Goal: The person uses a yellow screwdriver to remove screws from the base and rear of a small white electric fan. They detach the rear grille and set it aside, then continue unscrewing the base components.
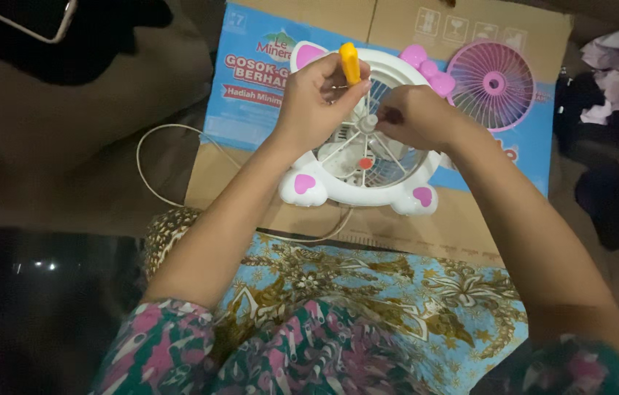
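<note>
White cat-shaped fan body point(338, 186) lay on flattened cardboard box point(463, 219), open face up. Left hand point(316, 99) over fan's upper left, fingers closed round yellow-handled screwdriver point(350, 63), handle pointing up. Right hand point(415, 115) over fan's upper right, fingertips pinched near hub; what they held, cannot tell. Pink grille point(491, 82) lay right of fan. White cord point(150, 175) trailed left of fan.
</note>
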